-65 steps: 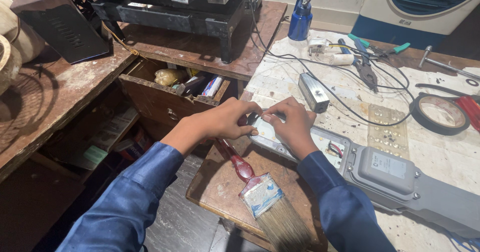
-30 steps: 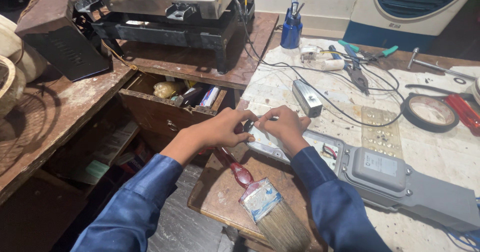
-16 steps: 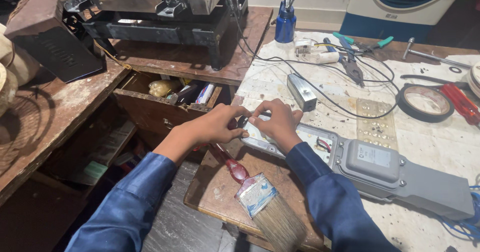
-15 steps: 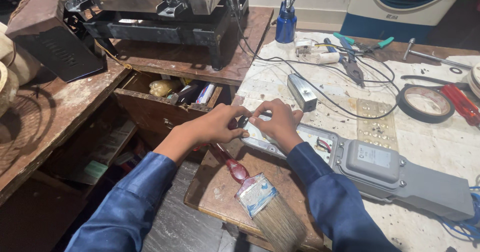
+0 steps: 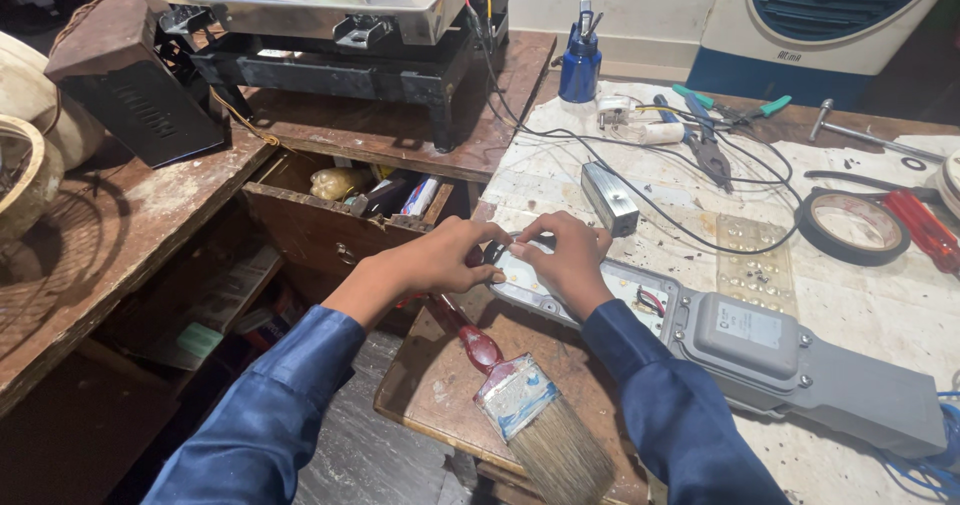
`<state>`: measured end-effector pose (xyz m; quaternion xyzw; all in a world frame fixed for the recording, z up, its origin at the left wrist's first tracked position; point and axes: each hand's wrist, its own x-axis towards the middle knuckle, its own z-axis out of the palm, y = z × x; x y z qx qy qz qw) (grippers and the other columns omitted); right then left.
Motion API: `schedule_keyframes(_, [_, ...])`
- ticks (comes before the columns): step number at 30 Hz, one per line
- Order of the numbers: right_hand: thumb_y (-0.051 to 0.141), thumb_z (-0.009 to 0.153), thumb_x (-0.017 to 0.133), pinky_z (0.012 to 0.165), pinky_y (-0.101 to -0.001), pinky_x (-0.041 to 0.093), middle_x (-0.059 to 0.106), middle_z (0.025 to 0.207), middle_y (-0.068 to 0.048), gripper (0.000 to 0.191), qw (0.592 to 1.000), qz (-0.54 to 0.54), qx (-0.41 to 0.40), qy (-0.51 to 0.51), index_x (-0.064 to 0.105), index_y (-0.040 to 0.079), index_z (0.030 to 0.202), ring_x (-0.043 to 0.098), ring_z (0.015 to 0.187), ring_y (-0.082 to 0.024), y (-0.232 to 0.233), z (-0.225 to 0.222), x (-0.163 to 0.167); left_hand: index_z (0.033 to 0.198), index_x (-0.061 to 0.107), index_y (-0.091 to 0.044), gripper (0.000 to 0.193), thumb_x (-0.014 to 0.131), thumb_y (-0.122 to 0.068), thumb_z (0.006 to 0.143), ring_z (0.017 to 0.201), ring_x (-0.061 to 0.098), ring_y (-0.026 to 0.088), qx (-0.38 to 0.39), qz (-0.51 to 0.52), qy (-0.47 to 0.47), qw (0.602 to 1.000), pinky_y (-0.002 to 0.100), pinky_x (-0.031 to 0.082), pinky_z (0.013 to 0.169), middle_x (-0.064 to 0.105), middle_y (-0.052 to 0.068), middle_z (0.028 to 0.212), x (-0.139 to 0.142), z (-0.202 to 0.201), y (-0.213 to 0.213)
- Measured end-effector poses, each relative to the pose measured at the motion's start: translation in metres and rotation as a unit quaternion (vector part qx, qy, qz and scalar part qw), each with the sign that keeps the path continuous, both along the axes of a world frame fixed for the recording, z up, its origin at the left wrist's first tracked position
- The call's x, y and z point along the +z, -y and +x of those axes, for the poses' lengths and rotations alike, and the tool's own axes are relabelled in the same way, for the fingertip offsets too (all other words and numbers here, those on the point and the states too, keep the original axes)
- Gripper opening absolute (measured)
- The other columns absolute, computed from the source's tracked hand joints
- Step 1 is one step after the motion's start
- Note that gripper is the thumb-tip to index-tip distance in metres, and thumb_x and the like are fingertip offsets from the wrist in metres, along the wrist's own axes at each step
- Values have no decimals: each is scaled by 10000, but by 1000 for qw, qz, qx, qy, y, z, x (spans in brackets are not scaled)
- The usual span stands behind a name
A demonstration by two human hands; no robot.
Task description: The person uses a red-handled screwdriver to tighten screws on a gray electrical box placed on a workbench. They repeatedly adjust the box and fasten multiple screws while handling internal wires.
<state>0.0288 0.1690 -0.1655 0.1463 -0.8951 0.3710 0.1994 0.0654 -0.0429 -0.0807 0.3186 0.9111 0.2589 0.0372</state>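
Both hands pinch the near end of a long grey lamp housing [image 5: 760,350] lying on the spattered bench: left hand [image 5: 440,260] at 9 o'clock, right hand [image 5: 570,260] beside it, fingertips almost meeting. At 6 o'clock lies a red-handled bristle brush [image 5: 525,400]; at 1 o'clock, a small metal block [image 5: 610,198].

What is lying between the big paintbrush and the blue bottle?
In the head view, the two hands on the grey lamp housing lie between the red-handled paintbrush and blue bottle, plus a small silver metal box.
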Motion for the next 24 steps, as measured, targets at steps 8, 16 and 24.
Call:
schedule_keyframes(8, [430, 746, 788, 1114, -453, 245, 733, 1191, -1, 464, 991, 41, 129, 24, 725, 240, 1164, 629, 1189, -199, -28, 2, 8, 1268, 639, -97, 467, 780, -243, 847, 847, 727, 302, -13, 35, -9, 999, 408, 562, 776, 720, 195, 928, -9, -3, 2])
schedule_keyframes(16, [618, 663, 778, 1226, -565, -131, 355, 1622, -145, 1123, 950, 181, 204, 154, 256, 309, 1608, 128, 1589, -268, -39, 0, 25, 1279, 600, -92, 470, 764, -231, 861, 838, 724, 330, 5, 30, -12, 999, 420, 563, 765, 719, 210, 878, -11, -3, 2])
schedule_keyframes(24, [452, 908, 646, 1247, -515, -51, -195, 1697, -120, 961, 870, 394, 207, 211, 44, 266, 1632, -178, 1578, -279, -36, -11, 10, 1279, 597, -91, 464, 766, -227, 870, 833, 721, 344, -4, 44, -32, 999, 431, 559, 745, 720, 209, 871, -13, 0, 2])
